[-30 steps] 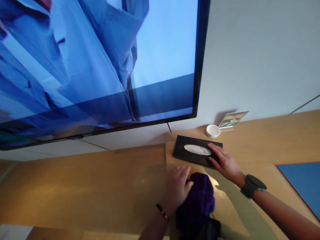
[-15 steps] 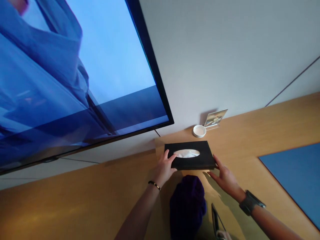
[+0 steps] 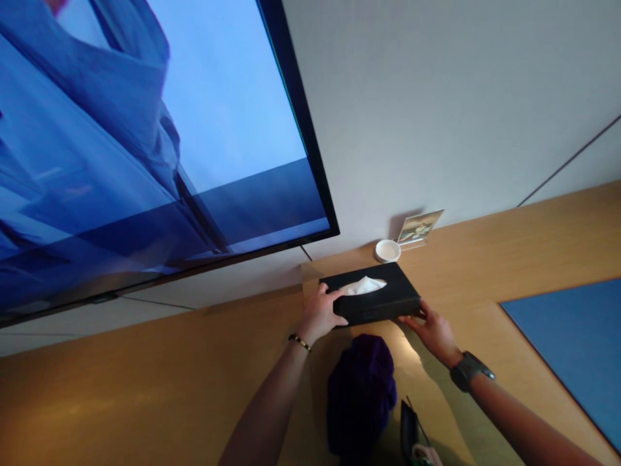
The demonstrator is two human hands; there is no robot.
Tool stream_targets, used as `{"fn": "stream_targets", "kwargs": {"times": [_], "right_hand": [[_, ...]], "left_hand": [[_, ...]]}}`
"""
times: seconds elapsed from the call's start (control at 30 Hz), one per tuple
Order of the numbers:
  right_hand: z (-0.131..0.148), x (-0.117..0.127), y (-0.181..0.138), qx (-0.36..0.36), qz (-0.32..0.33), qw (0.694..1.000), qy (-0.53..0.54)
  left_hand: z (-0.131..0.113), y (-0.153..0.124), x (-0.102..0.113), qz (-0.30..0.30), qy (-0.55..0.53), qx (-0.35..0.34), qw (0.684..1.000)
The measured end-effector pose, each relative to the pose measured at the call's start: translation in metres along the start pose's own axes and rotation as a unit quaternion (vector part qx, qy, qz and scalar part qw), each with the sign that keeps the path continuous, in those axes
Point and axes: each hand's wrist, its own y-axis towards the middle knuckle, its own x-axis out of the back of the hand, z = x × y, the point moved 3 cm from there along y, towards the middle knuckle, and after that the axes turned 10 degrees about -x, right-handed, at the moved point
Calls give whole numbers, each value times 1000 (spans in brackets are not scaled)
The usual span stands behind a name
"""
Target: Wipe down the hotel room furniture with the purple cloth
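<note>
A black tissue box (image 3: 376,303) with a white tissue (image 3: 365,285) poking from its top is held just above the wooden counter (image 3: 145,382). My left hand (image 3: 319,315) grips the box's left end, fingers wrapped round it. At the right end my right hand (image 3: 431,332), with a dark watch on the wrist, clasps the lower corner. A purple fluffy cloth (image 3: 359,395) lies on the counter just below the box, between my forearms.
A large wall-mounted screen (image 3: 145,149) fills the upper left. Behind the box stand a small white round dish (image 3: 387,250) and a clear card stand (image 3: 418,228) against the wall. A blue mat (image 3: 572,343) lies at the right. A dark object (image 3: 408,430) sits by the cloth.
My left hand left the purple cloth and took the box's left end. Both hands have since closed on the box and tilted it up off the counter.
</note>
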Motion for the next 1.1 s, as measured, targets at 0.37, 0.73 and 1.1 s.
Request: {"fn": "stream_targets", "kwargs": {"times": [0.37,0.73,1.1], "right_hand": [[-10,-17,-4,70,-27,996,-46],[21,-27,28,-2,68,998,-4],[24,-21,31,-46,92,986,128]], "left_hand": [[17,25,25,24,-68,-52,996],[47,45,43,-119,-186,-12,975],[46,46,24,-228,-175,78,955]]}}
